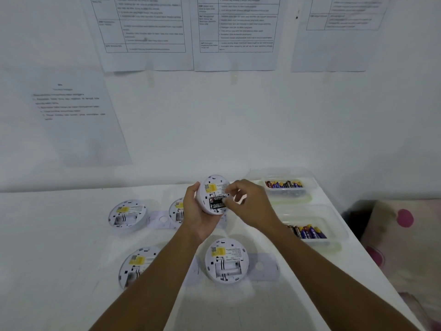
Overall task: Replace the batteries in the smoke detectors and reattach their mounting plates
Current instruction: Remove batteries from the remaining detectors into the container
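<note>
While seating batteries (217, 203), holds a smoke detector (213, 187) raised clear of the surface (59, 247), back turned up so the bay stays in sight.

Cradled from below in the left grip (199, 212), curled round the rim to steady it. Right grip (250, 204) narrowed to a pinch on the batteries, seemingly pressing them home. Waiting below: four open detectors (226, 260), loose mounting plates (262, 266), two battery trays (340, 235).

One head-worn camera looks forward and down from close above the surface (71, 235), facing the wall (214, 127) behind it
</note>
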Demonstrator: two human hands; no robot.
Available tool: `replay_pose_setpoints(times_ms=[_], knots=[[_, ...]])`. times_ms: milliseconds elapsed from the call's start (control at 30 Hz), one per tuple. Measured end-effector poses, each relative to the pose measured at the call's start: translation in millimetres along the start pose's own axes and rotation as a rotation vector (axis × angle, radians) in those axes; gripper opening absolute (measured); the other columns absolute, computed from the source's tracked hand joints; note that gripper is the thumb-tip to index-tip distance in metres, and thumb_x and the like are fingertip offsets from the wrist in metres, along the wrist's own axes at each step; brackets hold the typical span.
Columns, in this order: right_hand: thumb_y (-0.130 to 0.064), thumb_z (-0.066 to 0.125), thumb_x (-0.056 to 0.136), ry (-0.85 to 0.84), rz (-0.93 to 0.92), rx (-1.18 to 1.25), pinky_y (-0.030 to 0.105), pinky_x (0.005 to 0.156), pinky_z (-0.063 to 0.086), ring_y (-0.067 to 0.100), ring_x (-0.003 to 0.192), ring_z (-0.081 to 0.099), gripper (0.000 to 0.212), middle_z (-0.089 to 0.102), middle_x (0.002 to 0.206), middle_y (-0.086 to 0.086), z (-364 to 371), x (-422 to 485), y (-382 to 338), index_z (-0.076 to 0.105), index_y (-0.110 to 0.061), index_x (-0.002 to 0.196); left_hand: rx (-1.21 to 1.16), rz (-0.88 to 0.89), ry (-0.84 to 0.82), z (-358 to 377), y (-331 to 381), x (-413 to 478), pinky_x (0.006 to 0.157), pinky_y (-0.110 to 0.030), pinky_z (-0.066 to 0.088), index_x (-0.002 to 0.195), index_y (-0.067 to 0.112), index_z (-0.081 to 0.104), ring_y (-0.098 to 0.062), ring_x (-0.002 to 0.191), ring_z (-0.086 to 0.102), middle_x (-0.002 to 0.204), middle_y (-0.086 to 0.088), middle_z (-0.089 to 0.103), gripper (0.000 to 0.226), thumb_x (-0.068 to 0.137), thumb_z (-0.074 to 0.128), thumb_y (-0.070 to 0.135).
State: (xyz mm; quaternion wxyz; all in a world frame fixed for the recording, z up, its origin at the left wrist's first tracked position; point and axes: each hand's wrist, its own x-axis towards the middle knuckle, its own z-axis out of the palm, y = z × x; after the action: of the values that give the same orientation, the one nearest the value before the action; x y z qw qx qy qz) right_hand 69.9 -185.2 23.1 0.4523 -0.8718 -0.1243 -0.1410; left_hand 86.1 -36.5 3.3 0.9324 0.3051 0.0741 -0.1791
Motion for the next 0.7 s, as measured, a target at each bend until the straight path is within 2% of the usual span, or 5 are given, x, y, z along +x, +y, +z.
replay_pose_setpoints(times_ms=[133, 267, 400, 600, 700], knots=[[-0.008, 0.077, 0.072, 0.104, 0.046, 0.140, 0.011, 0.062, 0.046, 0.003, 0.069, 0.058, 0.020, 0.065, 0.081, -0.006, 18.6, -9.9, -11.0, 0.065, -0.018, 0.085, 0.100, -0.001, -0.011, 7.0, -5.8, -4.4, 0.076, -0.031, 0.059, 0.115, 0.005, 0.065, -0.024, 0.088, 0.071, 0.105, -0.015, 0.071, 0.052, 0.095, 0.039, 0.045], [-0.006, 0.077, 0.069, 0.192, 0.086, 0.218, 0.010, 0.061, 0.046, 0.000, 0.070, 0.058, 0.021, 0.064, 0.078, -0.008, 22.2, -17.0, -18.6, 0.064, -0.018, 0.081, 0.139, 0.020, -0.026, 8.8, -7.4, -8.8, 0.093, -0.035, 0.050, 0.119, 0.005, 0.064, -0.025, 0.098, 0.066, 0.113, -0.015, 0.067, 0.053, 0.094, 0.041, 0.045], [-0.009, 0.076, 0.063, 0.237, 0.083, 0.235, 0.013, 0.058, 0.045, 0.002, 0.065, 0.057, 0.021, 0.063, 0.072, -0.010, 21.5, -22.2, -23.4, 0.063, -0.016, 0.077, 0.174, 0.034, -0.056, 9.3, -12.0, -13.1, 0.083, -0.031, 0.055, 0.114, 0.006, 0.065, -0.022, 0.092, 0.069, 0.103, -0.012, 0.070, 0.050, 0.094, 0.040, 0.045], [-0.019, 0.067, 0.061, 0.246, 0.012, 0.234, 0.014, 0.058, 0.045, 0.005, 0.068, 0.059, 0.017, 0.065, 0.076, -0.008, 21.8, -30.0, -24.8, 0.063, -0.019, 0.077, 0.174, 0.062, -0.043, 10.9, -15.5, -19.6, 0.091, -0.036, 0.050, 0.115, 0.008, 0.066, -0.024, 0.098, 0.064, 0.106, -0.012, 0.067, 0.051, 0.094, 0.041, 0.046], [-0.020, 0.068, 0.069, 0.201, -0.069, 0.191, 0.017, 0.062, 0.048, 0.008, 0.073, 0.061, 0.017, 0.064, 0.087, -0.006, 17.8, -32.1, -19.9, 0.069, -0.019, 0.086, 0.145, 0.075, -0.053, 11.5, -16.7, -21.1, 0.089, -0.035, 0.052, 0.112, 0.008, 0.067, -0.024, 0.097, 0.064, 0.103, -0.012, 0.068, 0.051, 0.094, 0.039, 0.046]])
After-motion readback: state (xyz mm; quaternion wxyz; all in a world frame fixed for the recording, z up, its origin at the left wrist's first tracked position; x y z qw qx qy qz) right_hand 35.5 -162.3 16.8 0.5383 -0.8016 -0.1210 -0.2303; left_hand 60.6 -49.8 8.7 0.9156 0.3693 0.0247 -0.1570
